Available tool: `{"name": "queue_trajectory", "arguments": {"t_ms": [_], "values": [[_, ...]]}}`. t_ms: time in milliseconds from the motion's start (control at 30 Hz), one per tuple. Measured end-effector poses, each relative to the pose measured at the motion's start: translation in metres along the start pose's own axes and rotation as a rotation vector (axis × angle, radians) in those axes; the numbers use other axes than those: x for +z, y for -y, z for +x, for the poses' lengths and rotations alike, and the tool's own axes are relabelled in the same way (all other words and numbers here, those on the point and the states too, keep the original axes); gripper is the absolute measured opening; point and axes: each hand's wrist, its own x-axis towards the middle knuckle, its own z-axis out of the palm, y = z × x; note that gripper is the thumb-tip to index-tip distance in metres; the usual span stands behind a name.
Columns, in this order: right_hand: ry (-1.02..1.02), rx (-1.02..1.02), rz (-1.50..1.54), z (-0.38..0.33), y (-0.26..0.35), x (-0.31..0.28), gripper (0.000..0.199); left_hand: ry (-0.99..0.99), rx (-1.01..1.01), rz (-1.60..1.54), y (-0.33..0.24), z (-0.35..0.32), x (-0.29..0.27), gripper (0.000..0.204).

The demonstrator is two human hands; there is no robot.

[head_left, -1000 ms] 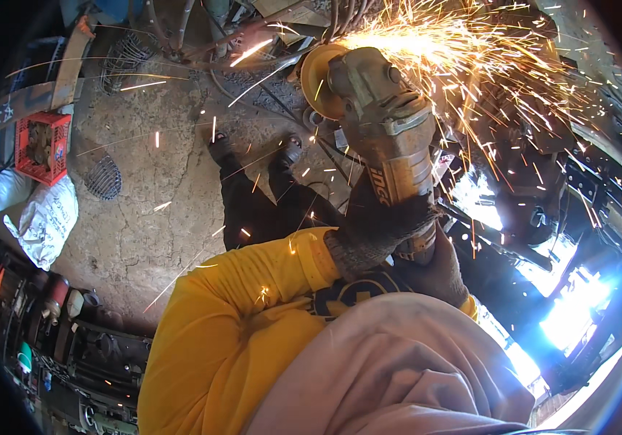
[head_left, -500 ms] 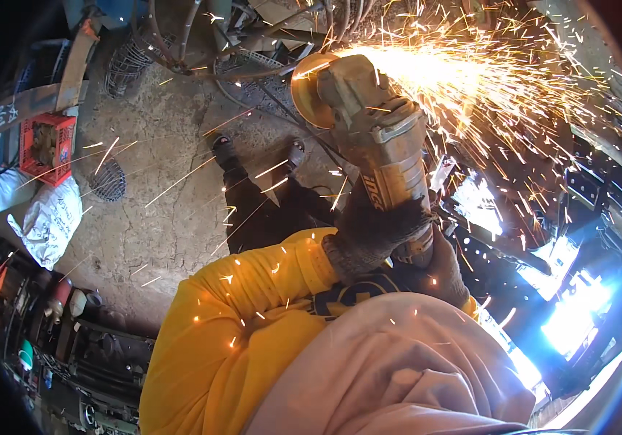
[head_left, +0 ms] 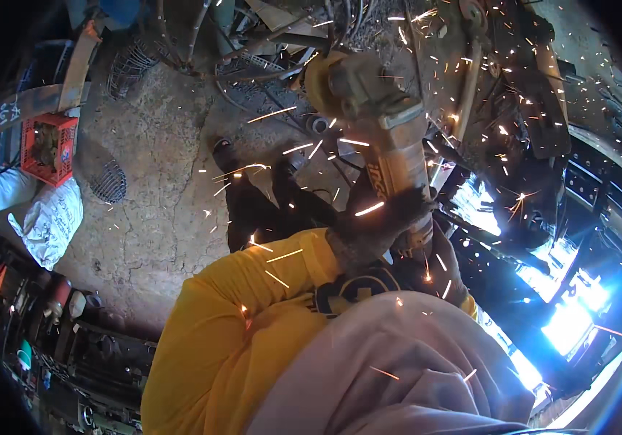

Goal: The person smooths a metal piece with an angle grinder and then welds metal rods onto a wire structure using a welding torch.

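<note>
Both hands hold a large, worn angle grinder (head_left: 396,156), its head pointing away from me and a little left. My left hand (head_left: 382,226), in a dark glove, is wrapped around the yellowish-brown body. Lower down, my right hand (head_left: 447,267), in a greyish glove, closes on the rear end; its fingers are partly hidden by the grinder. The round disc (head_left: 318,83) sits at the grinder's far left, beside bent metal rods (head_left: 271,75). Whether the disc touches them I cannot tell. Scattered sparks fly across the view.
A red plastic crate (head_left: 48,148) and a white sack (head_left: 50,223) stand at the left. A dark wire-mesh piece (head_left: 110,181) lies on the concrete floor (head_left: 155,246). A long metal pipe (head_left: 468,90) and dark metal frames are at the right, near brightly sunlit patches.
The dense, bright spark stream from the disc has gone, leaving scattered sparks. The scene at the upper right shows more clearly. The grinder and both hands have barely moved.
</note>
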Motion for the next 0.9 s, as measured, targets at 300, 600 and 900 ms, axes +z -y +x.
{"name": "queue_trajectory", "arguments": {"t_ms": [300,600,900], "values": [[-0.094,0.006,-0.155,-0.022,-0.029,-0.004,0.060,0.101,-0.067,0.042,0.025,-0.007,-0.002,0.046],[-0.103,-0.025,-0.047,-0.040,-0.035,0.017,0.058,0.113,-0.133,0.213,0.001,-0.036,0.004,0.065],[-0.324,-0.050,0.016,-0.061,0.010,0.111,0.062,0.627,0.290,1.296,-0.076,-0.065,-0.023,0.049]]}}
